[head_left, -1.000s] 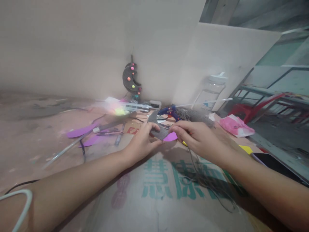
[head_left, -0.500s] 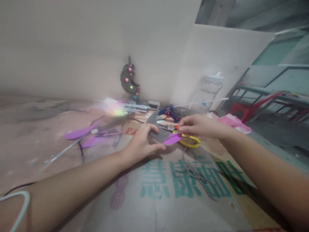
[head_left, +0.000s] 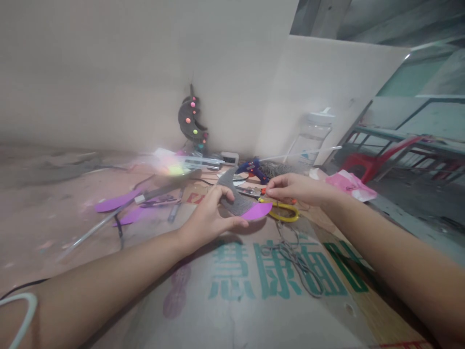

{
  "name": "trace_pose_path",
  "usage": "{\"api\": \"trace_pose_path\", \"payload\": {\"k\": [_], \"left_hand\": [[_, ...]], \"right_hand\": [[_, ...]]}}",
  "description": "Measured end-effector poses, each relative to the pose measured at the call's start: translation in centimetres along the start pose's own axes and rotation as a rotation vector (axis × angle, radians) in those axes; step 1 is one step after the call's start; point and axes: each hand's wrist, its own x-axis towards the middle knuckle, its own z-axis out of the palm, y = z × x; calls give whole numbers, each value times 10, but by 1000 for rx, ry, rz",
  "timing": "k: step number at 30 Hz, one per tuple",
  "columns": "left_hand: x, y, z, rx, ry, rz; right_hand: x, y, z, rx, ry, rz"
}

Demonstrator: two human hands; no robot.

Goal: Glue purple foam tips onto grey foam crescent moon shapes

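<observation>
My left hand [head_left: 218, 208] grips a crescent of purple card [head_left: 258, 211], its thumb below and its fingers around the left side. Grey yarn [head_left: 238, 201] covers most of the crescent, leaving the right tip bare. To the right, my right hand [head_left: 292, 188] is pinched on what looks like the grey yarn strand; its contact is small and blurred. A loose tangle of that yarn [head_left: 296, 261] lies on the cardboard below. Behind the hands are yellow-handled scissors [head_left: 286, 218] and pliers with red-orange grips [head_left: 254, 192].
A blue glue gun [head_left: 254, 168] rests behind the crescent. A decorated dark crescent [head_left: 189, 121] stands against the wall. Purple card pieces [head_left: 119, 201] lie left, a clear bottle [head_left: 312, 135] and pink bag [head_left: 350, 184] right. Printed cardboard [head_left: 203, 300] covers the front.
The crescent has turned slightly in my left hand, so more of its purple tip faces me. My right hand stays pinched near it; the view has shifted a little.
</observation>
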Motion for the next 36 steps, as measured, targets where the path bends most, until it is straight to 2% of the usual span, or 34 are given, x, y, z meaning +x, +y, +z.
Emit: {"api": "trace_pose_path", "payload": {"k": [5,10,14,19,21,25,30,33,36], "left_hand": [[-1,-2,1,5,-18,-26],[0,-3,3,-10,-24,-24],[2,-3,1,-81,-23,-106],[6,-6,-2,-231,26,-128],[6,-8,-2,-258,42,-132],[6,-8,-3,-254,46,-145],[7,-10,-3,-266,34,-110],[9,-14,1,-297,2,-61],[8,-17,4,-217,-22,16]], "right_hand": [[7,4,10,-31,147,10],[12,6,25,-11,266,-78],[20,14,33,-74,350,-97],[19,13,31,-42,577,-211],[15,7,35,-19,539,-208],[7,-3,56,21,362,-209],[8,2,74,167,170,-149],[9,8,75,267,190,-151],[10,11,76,301,306,-184]]}}
